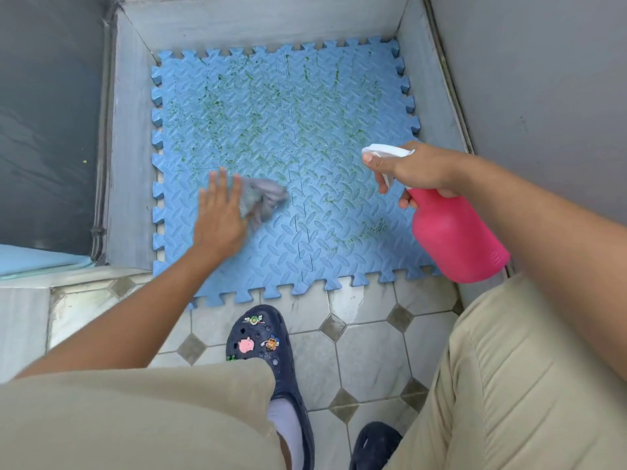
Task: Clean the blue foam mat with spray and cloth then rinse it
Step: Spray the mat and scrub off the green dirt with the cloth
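mat: blue foam mat [305, 147] flat at my 12 o'clock, green specks
left hand [219, 212]: fingers flat, pressing cloth [263, 200], mat's 8 o'clock
right hand [410, 167]: wrapped round spray bottle [454, 232], 4 o'clock
step: wiping, i reckon
next: probably firmer scrubbing toward 12

cloth [263, 198] left on mat [305, 113], bottle [454, 239] seemingly above right

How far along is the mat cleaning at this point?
Done: the near-left part of the blue foam mat looks mostly free of marks. In hand: the left hand presses a grey cloth on the mat while the right hand holds the pink spray bottle. Left: green specks across the middle and far parts, then rinsing.
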